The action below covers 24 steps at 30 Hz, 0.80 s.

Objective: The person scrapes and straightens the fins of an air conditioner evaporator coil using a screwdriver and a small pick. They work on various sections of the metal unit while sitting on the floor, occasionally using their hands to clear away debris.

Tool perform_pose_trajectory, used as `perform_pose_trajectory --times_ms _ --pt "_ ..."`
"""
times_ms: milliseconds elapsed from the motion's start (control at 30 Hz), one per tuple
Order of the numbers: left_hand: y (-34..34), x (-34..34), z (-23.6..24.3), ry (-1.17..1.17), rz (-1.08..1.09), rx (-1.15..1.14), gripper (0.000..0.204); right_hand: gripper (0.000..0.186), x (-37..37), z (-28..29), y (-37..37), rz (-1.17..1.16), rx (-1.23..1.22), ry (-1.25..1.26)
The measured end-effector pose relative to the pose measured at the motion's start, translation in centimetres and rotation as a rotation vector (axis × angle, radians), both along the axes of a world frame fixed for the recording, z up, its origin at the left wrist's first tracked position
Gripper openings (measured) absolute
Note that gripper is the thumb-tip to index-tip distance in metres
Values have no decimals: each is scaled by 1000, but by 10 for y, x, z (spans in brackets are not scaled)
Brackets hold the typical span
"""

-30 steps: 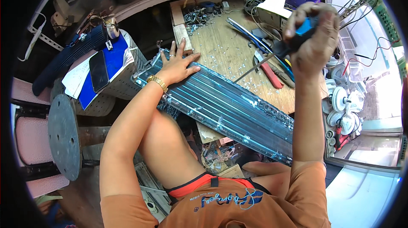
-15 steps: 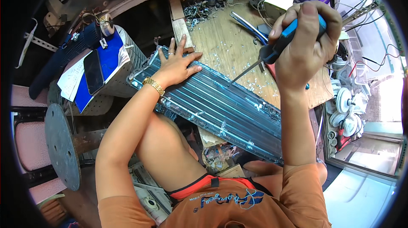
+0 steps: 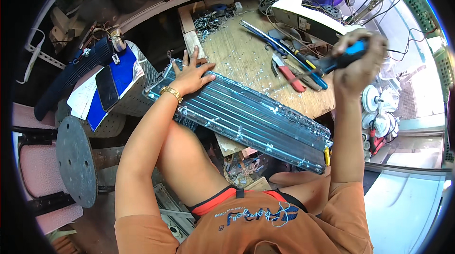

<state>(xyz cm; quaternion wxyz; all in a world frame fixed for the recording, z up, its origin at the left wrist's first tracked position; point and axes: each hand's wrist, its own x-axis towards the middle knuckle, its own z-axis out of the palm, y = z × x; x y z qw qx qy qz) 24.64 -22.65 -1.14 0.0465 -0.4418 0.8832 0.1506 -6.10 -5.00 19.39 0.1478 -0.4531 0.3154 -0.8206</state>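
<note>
A long, dark, ribbed metal panel (image 3: pixel 246 112) with shiny strips lies slanted across my lap and the front of the wooden board. My left hand (image 3: pixel 192 77) is spread flat on the panel's upper left end, fingers apart. In my right hand (image 3: pixel 358 67), raised over the right of the board, is a screwdriver (image 3: pixel 330 65) with a blue and black handle. My fingers wrap round that handle. Its shaft points left and down, smeared by motion, and its tip is apart from the panel. Small bright flakes lie along the panel's far edge.
On the wooden board (image 3: pixel 227 45) lie red-handled pliers (image 3: pixel 292 79), other hand tools and a heap of screws (image 3: pixel 208 22). A white casing (image 3: pixel 308 19) stands at the back right. To the left, a phone (image 3: pixel 107 88) rests on a blue folder. A round metal disc (image 3: pixel 76 159) is nearer.
My right hand has moved right and slightly down, lifting the screwdriver's tip away from the panel. My left hand stays spread on the panel. The view has shifted a little, showing more tools.
</note>
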Motion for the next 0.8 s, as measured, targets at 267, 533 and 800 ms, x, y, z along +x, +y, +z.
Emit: perform_pose_trajectory --times_ms 267,533,800 --pt "-5 1 -1 -3 -12 27 58 14 42 3 -6 -32 -84 103" --pt "-1 -2 -2 14 -10 16 57 14 65 -16 -23 -17 -81 138" --pt "-3 10 -1 -42 -15 11 55 13 60 20 -22 -2 -101 120"
